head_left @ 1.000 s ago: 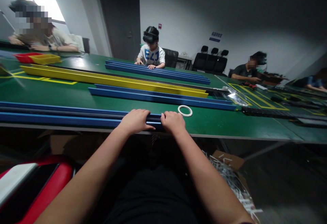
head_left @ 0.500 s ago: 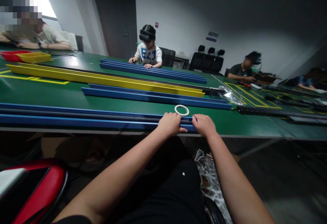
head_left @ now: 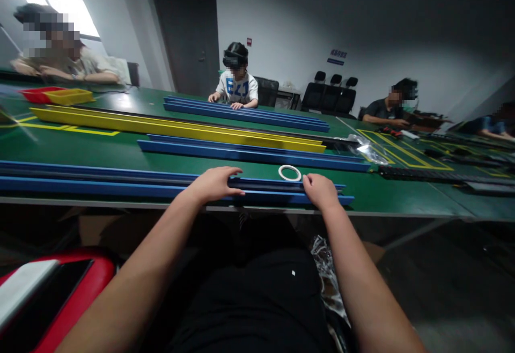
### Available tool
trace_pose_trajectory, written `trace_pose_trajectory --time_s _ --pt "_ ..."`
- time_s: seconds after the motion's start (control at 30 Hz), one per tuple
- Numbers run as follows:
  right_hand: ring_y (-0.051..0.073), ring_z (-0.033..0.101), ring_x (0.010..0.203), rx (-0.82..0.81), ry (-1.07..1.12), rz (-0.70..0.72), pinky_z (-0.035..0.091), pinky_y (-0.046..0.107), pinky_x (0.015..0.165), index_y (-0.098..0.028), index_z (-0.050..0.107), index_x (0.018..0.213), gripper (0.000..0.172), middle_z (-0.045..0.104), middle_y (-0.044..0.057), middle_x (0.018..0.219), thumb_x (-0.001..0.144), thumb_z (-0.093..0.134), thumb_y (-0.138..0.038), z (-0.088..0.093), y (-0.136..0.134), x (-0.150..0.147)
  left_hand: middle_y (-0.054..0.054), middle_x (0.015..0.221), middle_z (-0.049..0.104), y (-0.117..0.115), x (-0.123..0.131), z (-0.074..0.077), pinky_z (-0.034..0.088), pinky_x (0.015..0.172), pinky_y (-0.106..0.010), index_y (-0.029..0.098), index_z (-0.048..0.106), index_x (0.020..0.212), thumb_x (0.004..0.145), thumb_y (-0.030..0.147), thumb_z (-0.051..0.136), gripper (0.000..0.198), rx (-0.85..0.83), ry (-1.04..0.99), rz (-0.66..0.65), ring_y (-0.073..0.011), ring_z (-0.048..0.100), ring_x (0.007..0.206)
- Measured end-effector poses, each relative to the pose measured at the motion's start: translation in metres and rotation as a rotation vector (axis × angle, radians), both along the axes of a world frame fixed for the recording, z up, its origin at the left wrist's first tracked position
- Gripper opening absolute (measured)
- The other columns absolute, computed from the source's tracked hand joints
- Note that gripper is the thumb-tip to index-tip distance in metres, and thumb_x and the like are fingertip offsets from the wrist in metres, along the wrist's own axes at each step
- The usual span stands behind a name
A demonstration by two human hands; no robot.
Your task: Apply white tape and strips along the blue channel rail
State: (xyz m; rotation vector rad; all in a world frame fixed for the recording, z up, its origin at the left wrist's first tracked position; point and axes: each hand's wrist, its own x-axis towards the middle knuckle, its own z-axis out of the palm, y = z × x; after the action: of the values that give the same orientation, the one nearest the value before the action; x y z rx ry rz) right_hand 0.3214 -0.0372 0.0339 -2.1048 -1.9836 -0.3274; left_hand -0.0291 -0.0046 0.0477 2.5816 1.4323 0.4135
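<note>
Along the table's front edge lies a long blue channel [head_left: 263, 198] with a dark strip [head_left: 263, 185] inside it. My left hand [head_left: 213, 184] is over the channel, its thumb and fingers spread apart with nothing between them. Farther right, near the channel's right end, my right hand [head_left: 321, 191] rests on it with the fingers curled closed. Whatever those fingers hold, if anything, is hidden. A white ring [head_left: 289, 166], which looks like a roll of tape, lies flat just behind the channel, close to my right hand.
Behind lie another blue channel [head_left: 253, 153], a long yellow channel [head_left: 177, 127] and several blue channels [head_left: 245, 116] before a co-worker [head_left: 237, 82]. Clear plastic wrap [head_left: 372, 152] and a black slatted strip [head_left: 426, 175] are at right. Red and yellow trays [head_left: 70, 94] stand far left.
My left hand has slid left along the channel, away from my right hand, and its fingers have spread. My right hand stays near the channel's right end.
</note>
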Motion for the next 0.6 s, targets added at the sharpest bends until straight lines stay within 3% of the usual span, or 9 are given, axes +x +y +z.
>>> trace_pose_trajectory --time_s 0.1,0.17,0.27,0.47,0.6 --pt "0.022 0.063 0.088 0.006 0.007 0.146 0.039 0.032 0.078 -0.021 0.069 0.090 0.054 0.071 0.011 0.095 0.098 0.025 -0.051 -0.003 -0.001 -0.060 -0.005 0.126 0.066 0.001 -0.031 -0.005 0.046 0.095 -0.033 0.027 0.056 0.132 0.069 0.074 0.059 0.078 -0.033 0.063 0.060 -0.0271 0.062 0.112" --pt "0.025 0.062 0.094 -0.014 -0.015 0.197 0.039 0.037 0.084 -0.020 0.068 0.096 0.055 0.071 0.012 0.099 0.096 0.028 -0.058 -0.006 -0.002 -0.090 -0.008 0.125 0.067 -0.003 -0.033 -0.007 0.045 0.095 -0.035 0.026 0.058 0.129 0.065 0.075 0.061 0.081 0.013 0.106 0.066 -0.0289 0.061 0.112" --pt "0.027 0.061 0.100 -0.015 -0.012 0.175 0.037 0.042 0.089 -0.019 0.067 0.097 0.057 0.070 0.014 0.101 0.097 0.025 -0.058 -0.008 -0.003 -0.110 -0.010 0.122 0.067 -0.011 -0.024 -0.009 0.043 0.098 -0.036 0.025 0.060 0.125 0.061 0.074 0.066 0.081 0.090 0.137 0.100 -0.0300 0.059 0.114" --pt "0.025 0.062 0.096 0.009 -0.041 0.148 0.038 0.038 0.086 -0.018 0.068 0.095 0.051 0.071 0.013 0.098 0.098 0.029 -0.050 -0.007 0.001 -0.088 -0.010 0.116 0.068 -0.013 -0.001 -0.010 0.043 0.094 -0.036 0.025 0.061 0.120 0.064 0.076 0.062 0.076 0.136 0.136 0.116 -0.0299 0.061 0.110" --pt "0.023 0.062 0.092 -0.001 -0.087 0.114 0.037 0.034 0.080 -0.019 0.068 0.092 0.044 0.072 0.011 0.096 0.097 0.032 -0.044 -0.004 0.002 -0.038 -0.012 0.108 0.069 -0.009 0.048 -0.014 0.044 0.088 -0.038 0.022 0.062 0.113 0.066 0.081 0.056 0.075 0.178 0.146 0.068 -0.0310 0.063 0.102"
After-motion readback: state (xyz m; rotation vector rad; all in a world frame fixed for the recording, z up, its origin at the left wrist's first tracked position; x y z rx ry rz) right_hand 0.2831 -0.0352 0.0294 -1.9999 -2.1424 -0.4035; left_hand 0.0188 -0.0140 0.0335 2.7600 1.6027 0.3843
